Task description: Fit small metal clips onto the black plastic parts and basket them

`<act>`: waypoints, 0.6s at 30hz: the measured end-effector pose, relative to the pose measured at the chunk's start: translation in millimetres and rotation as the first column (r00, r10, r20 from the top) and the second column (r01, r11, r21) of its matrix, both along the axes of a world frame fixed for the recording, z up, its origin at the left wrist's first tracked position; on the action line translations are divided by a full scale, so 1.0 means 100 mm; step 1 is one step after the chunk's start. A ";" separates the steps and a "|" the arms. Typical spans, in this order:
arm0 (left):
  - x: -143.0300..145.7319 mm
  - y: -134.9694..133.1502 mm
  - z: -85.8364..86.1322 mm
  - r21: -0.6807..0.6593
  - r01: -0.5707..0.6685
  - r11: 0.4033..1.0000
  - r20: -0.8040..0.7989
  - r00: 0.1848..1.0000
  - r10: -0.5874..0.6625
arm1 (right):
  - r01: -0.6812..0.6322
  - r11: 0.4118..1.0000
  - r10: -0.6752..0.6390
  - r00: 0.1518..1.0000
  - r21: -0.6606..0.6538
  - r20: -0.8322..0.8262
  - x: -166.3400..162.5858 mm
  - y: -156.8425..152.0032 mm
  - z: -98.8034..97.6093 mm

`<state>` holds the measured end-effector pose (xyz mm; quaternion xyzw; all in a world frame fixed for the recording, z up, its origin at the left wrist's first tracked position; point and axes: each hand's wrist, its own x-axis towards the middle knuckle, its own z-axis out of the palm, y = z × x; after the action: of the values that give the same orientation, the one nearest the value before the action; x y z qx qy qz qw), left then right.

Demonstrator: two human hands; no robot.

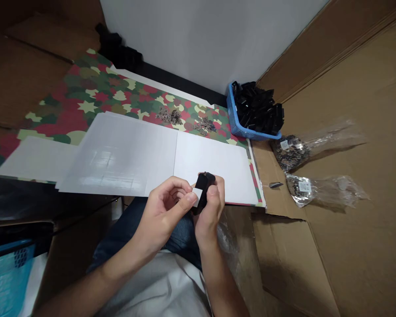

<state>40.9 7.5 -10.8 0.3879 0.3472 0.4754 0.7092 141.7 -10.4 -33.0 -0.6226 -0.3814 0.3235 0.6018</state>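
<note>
Over the table's near edge, my right hand [211, 209] grips a small black plastic piece [203, 187] with the thumb along its side. A small pin-like tip shows at the top of that piece. My left hand [171, 204] pinches a small white rectangular slip [197, 196] between thumb and fingertips, up against the black piece's left side. Whether the slip is paper or a sticker I cannot tell. Both hands meet in front of white sheets [204, 154] on the tabletop. My fingers hide part of the black piece.
Small metal parts lie in two piles, one left [170, 115] and one right [205, 125], on a patterned cover [119, 94]. A blue basket [237, 127] holds black pieces. Bags of metal parts [290, 152] rest on cardboard at right. A turquoise basket [9, 277] stands lower left.
</note>
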 end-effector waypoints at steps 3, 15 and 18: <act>0.03 0.00 0.00 0.019 -0.014 1.000 -0.029 0.999 0.015 | 0.008 1.000 -0.008 1.000 -0.006 -0.008 0.00 0.00 -0.01; -0.04 0.07 -0.05 0.542 -0.034 0.839 -0.422 0.853 0.307 | -0.039 0.998 0.035 0.996 -0.052 -0.085 0.01 -0.05 0.05; -0.03 0.11 -0.08 0.553 -0.027 0.833 -0.370 0.888 0.274 | -0.047 0.998 0.043 0.991 -0.032 -0.124 -0.01 -0.06 0.07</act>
<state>38.1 18.3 -19.2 0.6359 0.3804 0.5100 0.4369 141.1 -16.1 -25.9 -0.6033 -0.3518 0.3814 0.6056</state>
